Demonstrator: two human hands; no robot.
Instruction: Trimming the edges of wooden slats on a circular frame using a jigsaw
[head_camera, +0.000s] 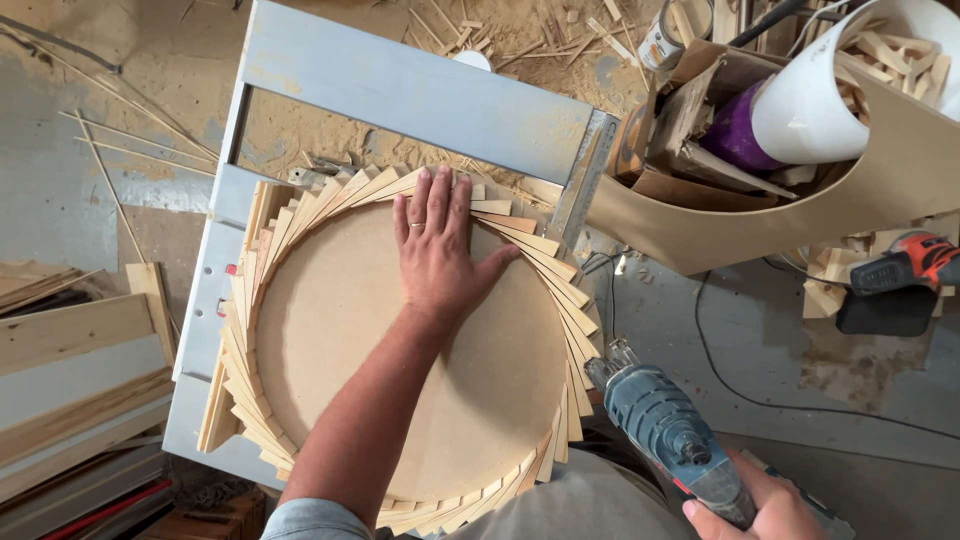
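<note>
The left hand (438, 255) lies flat, fingers spread, pressing on the round fibreboard disc (400, 350) near its far edge, fingertips touching the ring of overlapping wooden slats (545, 262) fanned around the disc on the grey metal work table (400, 90). The right hand (765, 510) is wrapped tight around a blue power tool (665, 430), its nose at the slats on the right rim. This looks like trimming or fastening 1 slat; the nose would need to seat squarely while the disc is held firm.
</note>
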